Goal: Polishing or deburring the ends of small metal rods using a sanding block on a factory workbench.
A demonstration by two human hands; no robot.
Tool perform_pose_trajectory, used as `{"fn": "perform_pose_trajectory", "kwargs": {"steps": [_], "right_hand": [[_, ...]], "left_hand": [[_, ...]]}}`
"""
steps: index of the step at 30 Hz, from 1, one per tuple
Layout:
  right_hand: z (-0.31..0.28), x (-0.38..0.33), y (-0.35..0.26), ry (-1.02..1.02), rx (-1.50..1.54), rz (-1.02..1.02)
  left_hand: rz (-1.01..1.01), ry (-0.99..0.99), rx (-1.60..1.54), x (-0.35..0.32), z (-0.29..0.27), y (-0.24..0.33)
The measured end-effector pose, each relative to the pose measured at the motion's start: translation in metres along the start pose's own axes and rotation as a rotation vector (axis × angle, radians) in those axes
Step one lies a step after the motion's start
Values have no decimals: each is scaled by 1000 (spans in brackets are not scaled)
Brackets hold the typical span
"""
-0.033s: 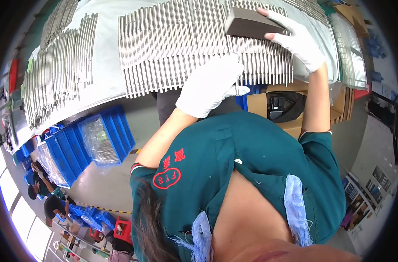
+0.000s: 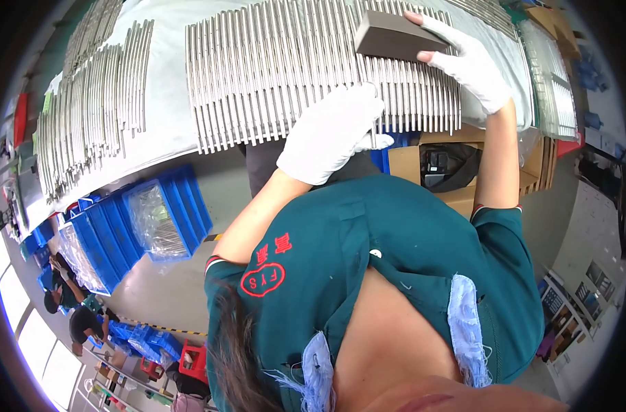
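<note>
A long row of thin, shiny metal rods [image 2: 241, 75] lies side by side on the white-covered table in front of me. My left hand [image 2: 333, 134], in a white glove, is at the near ends of the rods. Its fingers and thumb close around one rod's end, partly hidden by the glove. My right hand [image 2: 467, 65] wears a white glove with bare thumb and fingertip. It grips a dark grey rectangular block [image 2: 393, 38] that rests across the rods on the right side of the row.
More rods [image 2: 96, 96] lie in uneven bunches on the left. Clear plastic trays [image 2: 550, 82] stand at the table's right end. Below the table are blue crates [image 2: 107, 240] with plastic-wrapped rods and an open cardboard box [image 2: 403, 165]. Other people [image 2: 86, 326] are far off at lower left.
</note>
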State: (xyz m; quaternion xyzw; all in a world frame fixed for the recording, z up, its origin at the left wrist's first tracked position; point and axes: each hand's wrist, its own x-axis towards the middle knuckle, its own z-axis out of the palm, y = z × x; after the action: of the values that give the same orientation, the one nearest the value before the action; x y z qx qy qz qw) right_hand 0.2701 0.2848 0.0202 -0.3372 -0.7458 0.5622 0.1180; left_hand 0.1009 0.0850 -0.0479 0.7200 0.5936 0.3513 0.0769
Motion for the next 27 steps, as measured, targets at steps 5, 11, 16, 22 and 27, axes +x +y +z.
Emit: {"fn": "perform_pose_trajectory", "kwargs": {"steps": [5, 11, 16, 22, 27], "right_hand": [[34, 12, -4, -94, -138, -290], [-20, -23, 17, 84, -165, -102], [27, -3, 0, -10, -272, -341], [-2, 4, 6, -44, -72, -166], [29, 5, -16, -25, -429, -504]], "left_hand": [[52, 39, -8, -4, 5, -4], [24, 41, -4, -2, -1, 0], [55, 21, 7, -3, 3, -5], [33, 6, -7, -2, -3, -3], [111, -23, -33, 7, -1, -1]]}}
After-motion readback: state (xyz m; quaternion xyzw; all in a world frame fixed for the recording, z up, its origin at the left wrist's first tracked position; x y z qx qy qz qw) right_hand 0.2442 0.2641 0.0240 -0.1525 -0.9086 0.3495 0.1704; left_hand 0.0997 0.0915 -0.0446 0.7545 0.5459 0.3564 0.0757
